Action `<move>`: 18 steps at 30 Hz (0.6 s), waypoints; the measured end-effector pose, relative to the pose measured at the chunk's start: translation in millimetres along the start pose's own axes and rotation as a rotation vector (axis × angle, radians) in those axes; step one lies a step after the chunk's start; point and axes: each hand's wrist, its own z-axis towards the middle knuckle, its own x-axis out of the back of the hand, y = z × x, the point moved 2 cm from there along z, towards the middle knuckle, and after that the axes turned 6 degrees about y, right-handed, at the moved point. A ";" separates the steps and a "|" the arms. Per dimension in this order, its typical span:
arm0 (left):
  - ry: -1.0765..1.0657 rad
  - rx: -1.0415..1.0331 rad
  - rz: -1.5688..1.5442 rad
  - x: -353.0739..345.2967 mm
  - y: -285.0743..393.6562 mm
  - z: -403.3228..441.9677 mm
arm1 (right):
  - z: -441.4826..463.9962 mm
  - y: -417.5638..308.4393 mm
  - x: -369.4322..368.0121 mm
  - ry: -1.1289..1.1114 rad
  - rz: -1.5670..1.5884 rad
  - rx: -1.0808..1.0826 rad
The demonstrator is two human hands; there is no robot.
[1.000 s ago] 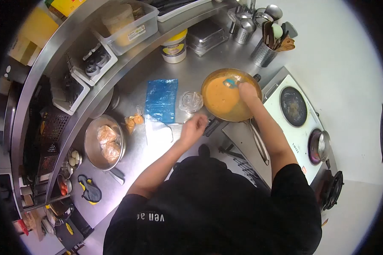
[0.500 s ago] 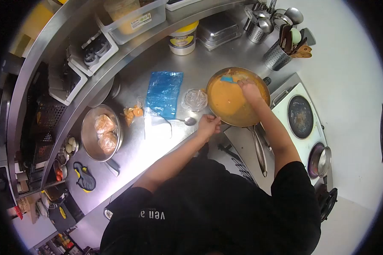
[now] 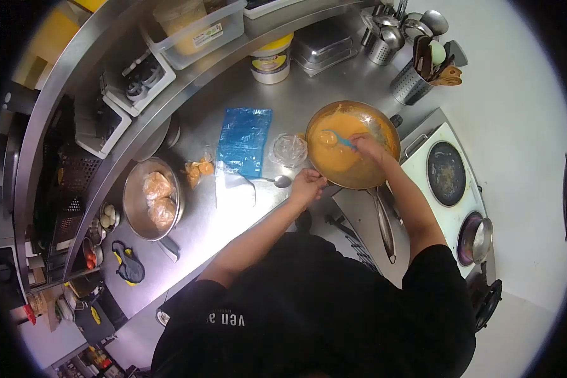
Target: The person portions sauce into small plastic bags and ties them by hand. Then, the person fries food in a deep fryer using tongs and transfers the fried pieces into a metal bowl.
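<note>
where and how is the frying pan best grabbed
Likely by its long metal handle, coming from the near side: it is slim enough to wrap, juts nearward from the frying pan and lies clear of the orange sauce.

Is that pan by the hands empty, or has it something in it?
Not empty: orange sauce covers much of the pan, beneath the right hand; how deep, I cannot tell.
</note>
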 end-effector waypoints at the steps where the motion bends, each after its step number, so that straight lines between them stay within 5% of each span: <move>1: -0.003 -0.001 0.003 0.4 -0.2 -0.2 | -1.3 0.0 0.7 0.004 0.003 0.000; 4: -0.026 0.007 -0.018 1.3 -3.2 1.9 | -0.6 2.6 3.7 0.021 0.085 0.034; 9: -0.037 -0.001 -0.018 2.1 -3.8 4.9 | -5.6 -3.6 11.9 0.122 -0.249 0.291; 16: -0.007 -0.018 -0.015 7.7 3.0 -6.2 | -3.7 2.0 26.4 0.220 -0.186 0.263; 18: 0.014 -0.202 0.123 18.1 5.5 -10.6 | -4.4 2.8 36.0 0.242 -0.251 0.225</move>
